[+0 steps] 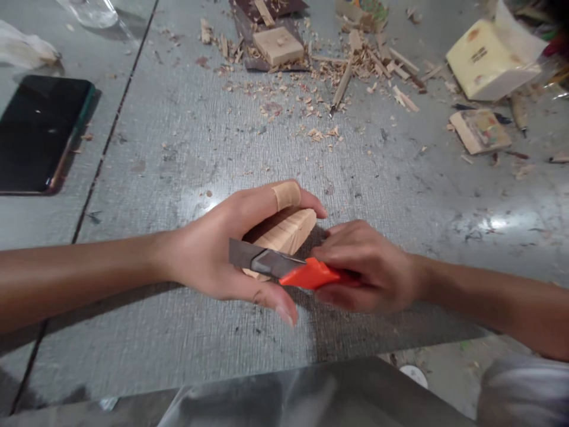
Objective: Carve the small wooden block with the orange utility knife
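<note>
A pale carved block of wood (284, 232) rests on the grey table near its front edge. My left hand (222, 243) curls around the wood, thumb on the near side and fingers on the far side; a bandage (287, 195) wraps one finger. In my right hand (368, 267) is a utility knife (311, 274) with an orange handle. Its blade points left and crosses over the near part of the wood, the tip close to my left palm. Whether the blade touches the wood I cannot tell.
A dark phone (42, 133) lies at the left beyond a table seam. Wood shavings, a flat wooden block (278, 46) and a thin carving tool (342, 86) lie at the back. A yellow tissue pack (486, 62) and a small painted block (482, 130) are at the right.
</note>
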Demonstrator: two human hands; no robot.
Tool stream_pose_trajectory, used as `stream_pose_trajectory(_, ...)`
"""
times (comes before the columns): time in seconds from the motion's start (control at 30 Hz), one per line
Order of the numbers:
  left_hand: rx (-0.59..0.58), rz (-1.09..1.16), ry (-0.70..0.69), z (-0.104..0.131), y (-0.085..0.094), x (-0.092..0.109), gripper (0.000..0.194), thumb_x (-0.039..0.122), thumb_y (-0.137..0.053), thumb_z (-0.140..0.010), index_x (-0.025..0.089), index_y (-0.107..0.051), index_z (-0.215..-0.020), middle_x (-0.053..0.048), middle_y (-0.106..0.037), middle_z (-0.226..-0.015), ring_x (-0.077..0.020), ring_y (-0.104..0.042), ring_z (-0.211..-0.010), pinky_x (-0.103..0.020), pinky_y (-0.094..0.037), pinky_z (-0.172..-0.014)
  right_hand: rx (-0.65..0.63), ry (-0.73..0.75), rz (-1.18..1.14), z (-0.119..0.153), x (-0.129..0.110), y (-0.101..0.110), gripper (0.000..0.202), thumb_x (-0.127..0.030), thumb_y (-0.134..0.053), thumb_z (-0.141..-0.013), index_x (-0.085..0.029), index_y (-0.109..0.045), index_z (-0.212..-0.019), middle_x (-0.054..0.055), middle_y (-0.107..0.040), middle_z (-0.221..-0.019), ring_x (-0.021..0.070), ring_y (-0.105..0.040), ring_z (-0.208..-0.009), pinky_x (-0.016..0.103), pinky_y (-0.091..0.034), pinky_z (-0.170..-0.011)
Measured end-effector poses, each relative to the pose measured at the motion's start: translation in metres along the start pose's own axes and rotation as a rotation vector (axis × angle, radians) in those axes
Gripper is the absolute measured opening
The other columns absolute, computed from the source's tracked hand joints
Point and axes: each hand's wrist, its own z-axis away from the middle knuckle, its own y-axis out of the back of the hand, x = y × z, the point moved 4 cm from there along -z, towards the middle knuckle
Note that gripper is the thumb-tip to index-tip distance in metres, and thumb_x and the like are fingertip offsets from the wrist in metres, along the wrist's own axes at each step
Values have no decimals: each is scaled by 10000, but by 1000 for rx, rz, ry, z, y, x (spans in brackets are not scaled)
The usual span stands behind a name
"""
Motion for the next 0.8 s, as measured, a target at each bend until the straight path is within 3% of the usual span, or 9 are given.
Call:
stream_pose_trajectory(0.1,7,-89,-70,-1,1,3,692,503,-881,-814,56,-584,-1251,-123,-680,-1099,-204,-638,-934,-290,-511,-781,3,8,1,0,0,-1,301,-371,-609,-1047,-200,-557,-805,-74,-480,-624,110,-420,-542,310,-300,-601)
stream_pose_trajectory(0.27,28,-187,-162,-2,0,5,610,496,-824,-867,60,-615,-1240,-98,-685,-1046,-182,-664,-864,-288,-519,-751,11,17,-14,1,-1,-1,279,-341,-628,-1036,-198,-564,-805,-71,-499,-625,111,-426,-540,307,-291,-588)
stream_pose_trajectory(0.6,42,-129,-161,-3,1,2,644,428,-887,-764,102,-617,-1250,-91,-694,-1023,-191,-656,-826,-297,-502,-709,20,22,-24,1,-1,1,290,-346,-600,-1042,-202,-563,-793,-61,-532,-617,112,-455,-538,296,-302,-587)
stream_pose_trajectory(0.8,25,-138,-127,-4,0,3,623,413,-877,-780,78,-603,-1227,-98,-703,-1013,-184,-651,-820,-290,-493,-711,18,11,-10,1,0,0,271,-345,-614,-1032,-203,-558,-808,-68,-523,-623,106,-442,-538,293,-307,-594)
